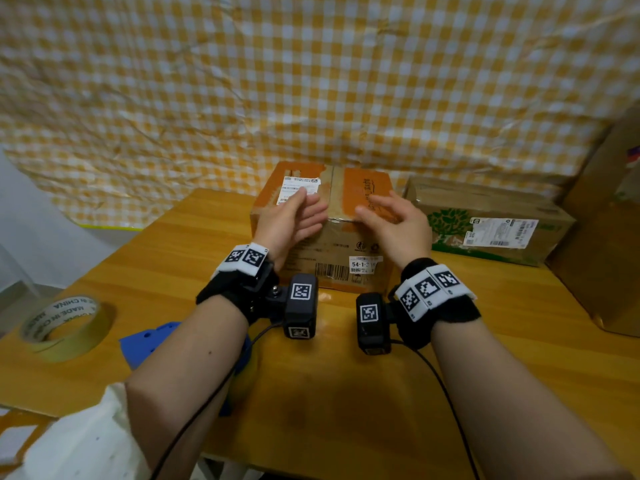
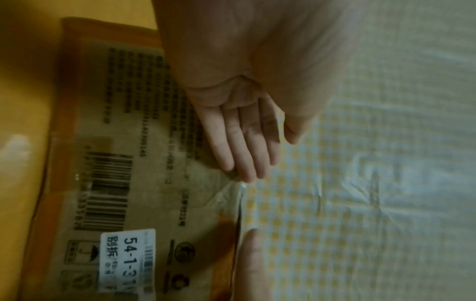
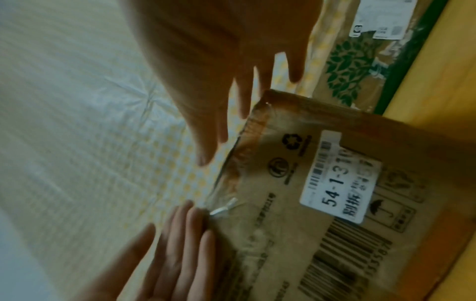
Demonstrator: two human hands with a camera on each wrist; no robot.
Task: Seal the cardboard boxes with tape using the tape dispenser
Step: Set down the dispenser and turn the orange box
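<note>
Risk: neither hand has the blue plastic tape dispenser; it lies on the wooden counter under the left forearm, so an elbow could knock it. The top flaps of the orange-and-brown cardboard box may spring apart if nothing presses them. Left hand flat, fingers straight, over the box's left top edge; contact unclear. Right hand spread and relaxed above the top, empty. A loose yellowish tape roll sits far left, and a second brown cardboard box with green tree print waits at right.

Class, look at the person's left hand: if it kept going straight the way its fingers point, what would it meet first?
Probably the top of the orange cardboard box. The left hand has straight fingers aimed forward over its near edge. Depth is unclear.
</note>
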